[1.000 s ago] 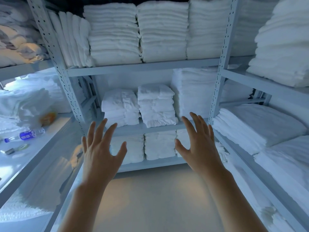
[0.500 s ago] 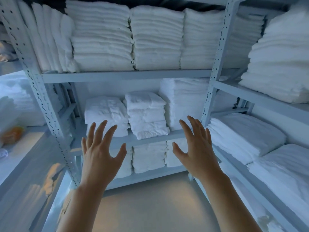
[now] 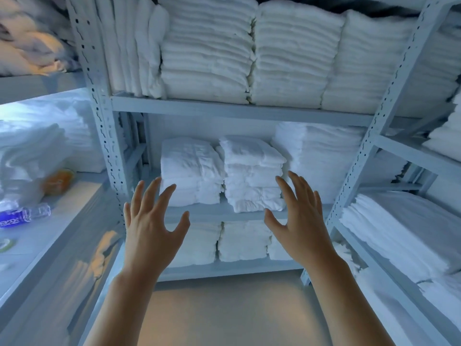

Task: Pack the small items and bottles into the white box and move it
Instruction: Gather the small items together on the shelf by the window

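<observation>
My left hand (image 3: 152,228) and right hand (image 3: 299,221): fingers spread, holding nothing, raised before white folded linens (image 3: 252,173). Clear blue-labelled plastic bottle (image 3: 23,216): lying on the left shelf (image 3: 74,213), well apart.

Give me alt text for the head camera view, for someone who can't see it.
Two empty hands, left and right, reach forward with spread fingers toward metal shelves stacked with folded white linens. A bottle lies on a shelf at far left.
</observation>
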### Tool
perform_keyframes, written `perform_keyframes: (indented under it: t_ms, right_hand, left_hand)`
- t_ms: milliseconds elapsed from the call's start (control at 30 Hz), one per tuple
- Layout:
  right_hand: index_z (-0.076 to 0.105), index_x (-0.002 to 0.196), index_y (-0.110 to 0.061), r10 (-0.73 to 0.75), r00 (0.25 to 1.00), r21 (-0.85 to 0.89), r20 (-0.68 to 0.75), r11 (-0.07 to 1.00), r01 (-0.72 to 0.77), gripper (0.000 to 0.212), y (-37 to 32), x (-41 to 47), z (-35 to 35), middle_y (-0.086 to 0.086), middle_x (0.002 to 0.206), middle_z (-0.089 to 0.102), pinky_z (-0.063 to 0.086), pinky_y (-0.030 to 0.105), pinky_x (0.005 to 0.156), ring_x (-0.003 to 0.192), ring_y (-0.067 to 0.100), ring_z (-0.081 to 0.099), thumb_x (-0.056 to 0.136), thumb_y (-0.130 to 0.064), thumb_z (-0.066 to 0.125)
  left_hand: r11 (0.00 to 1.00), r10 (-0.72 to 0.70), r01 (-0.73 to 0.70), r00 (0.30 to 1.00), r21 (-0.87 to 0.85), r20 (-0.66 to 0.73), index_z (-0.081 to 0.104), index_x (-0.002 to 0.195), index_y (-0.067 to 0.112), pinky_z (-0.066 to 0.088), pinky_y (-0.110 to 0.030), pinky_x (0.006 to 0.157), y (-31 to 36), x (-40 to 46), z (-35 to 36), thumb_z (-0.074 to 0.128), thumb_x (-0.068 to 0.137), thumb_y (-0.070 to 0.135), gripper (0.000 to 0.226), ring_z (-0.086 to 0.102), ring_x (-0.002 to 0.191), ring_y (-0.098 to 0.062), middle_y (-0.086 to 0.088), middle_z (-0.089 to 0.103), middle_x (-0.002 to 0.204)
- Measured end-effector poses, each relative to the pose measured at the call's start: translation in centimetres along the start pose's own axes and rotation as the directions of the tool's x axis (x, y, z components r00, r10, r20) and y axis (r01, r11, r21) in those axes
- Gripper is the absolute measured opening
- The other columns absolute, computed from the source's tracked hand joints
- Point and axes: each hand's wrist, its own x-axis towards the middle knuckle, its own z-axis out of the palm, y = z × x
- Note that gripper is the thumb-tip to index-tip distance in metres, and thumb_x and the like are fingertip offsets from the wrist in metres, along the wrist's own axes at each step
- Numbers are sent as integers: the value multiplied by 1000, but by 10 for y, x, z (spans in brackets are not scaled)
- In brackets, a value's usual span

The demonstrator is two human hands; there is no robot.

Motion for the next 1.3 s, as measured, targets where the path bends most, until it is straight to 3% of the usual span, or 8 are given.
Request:
perform_keyframes:
  t_ms: [300, 500, 767, 1000, 1300]
  right_hand:
    - [27, 159, -26, -121, 992, 98, 24, 988, 118, 71, -24, 65, 58, -2, 170, 14, 16, 57, 126, 158, 23, 9, 98, -52, 53]
    - [26, 160, -27, -194, 979, 171, 66, 969, 180, 72, -16, 116, 104, -2, 170, 13, 13, 56, 127, 159, 21, 7, 97, -56, 46]
    - [26, 159, -26, -286, 953, 252, 95, 933, 255, 71, 12, 187, 158, 1, 169, 15, 14, 57, 127, 158, 23, 9, 98, -52, 51]
    - [26, 159, -26, -384, 916, 354, 118, 878, 323, 71, 18, 228, 193, 0, 170, 14, 14, 58, 126, 159, 23, 8, 98, -54, 49]
    - [27, 158, -26, -536, 840, 507, 82, 748, 428, 72, -22, 261, 222, 2, 169, 16, 12, 58, 126, 158, 25, 10, 96, -56, 45]
  left_hand:
    - [988, -103, 108, 993, 111, -51, 47, 147, 29, 19, -65, 121, -51, 27, -1, 62, 91, 49, 61, 10, 157, -23, 4, 30, 164]
    - [971, -156, 171, 983, 168, -101, 49, 144, 31, 21, -64, 120, -66, 48, 17, 56, 86, 52, 62, 13, 157, -23, 3, 34, 161]
    - [935, -182, 221, 970, 278, -160, 50, 143, 28, 26, -65, 118, -73, 87, 59, 57, 87, 52, 61, 16, 156, -21, 4, 33, 161]
    - [877, -225, 304, 944, 373, -240, 51, 140, 30, 27, -64, 117, -70, 94, 75, 56, 87, 54, 59, 17, 155, -23, 4, 35, 160]
    - [748, -272, 407, 908, 524, -318, 53, 141, 27, 25, -64, 118, -58, 93, 40, 55, 87, 53, 60, 15, 156, -24, 3, 34, 162]
